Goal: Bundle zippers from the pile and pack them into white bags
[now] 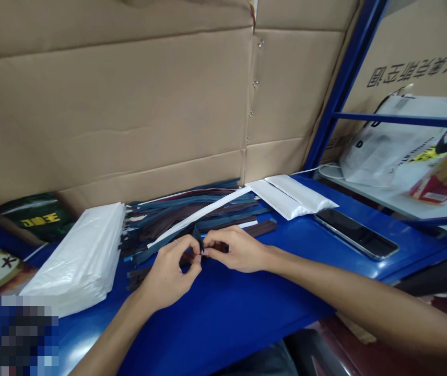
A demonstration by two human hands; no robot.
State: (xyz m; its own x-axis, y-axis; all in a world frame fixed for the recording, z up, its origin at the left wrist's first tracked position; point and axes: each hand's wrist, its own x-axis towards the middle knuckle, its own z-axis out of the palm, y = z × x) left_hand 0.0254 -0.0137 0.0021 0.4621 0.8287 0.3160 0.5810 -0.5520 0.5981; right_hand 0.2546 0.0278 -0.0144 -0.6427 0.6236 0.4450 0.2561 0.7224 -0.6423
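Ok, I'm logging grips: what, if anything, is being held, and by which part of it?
A dark strip, its lower part pinched by the left hand and right hand; exact spot hidden.

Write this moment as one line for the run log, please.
left hand: pinches dark strip | right hand: pinches same strip | blue table: strip pile, white stack, phone

Both hands (171,271) (243,251) pinch dark strip (197,235), perhaps fabric, over blue table (227,308); white bags (77,250) stacked left, phone (359,235) right
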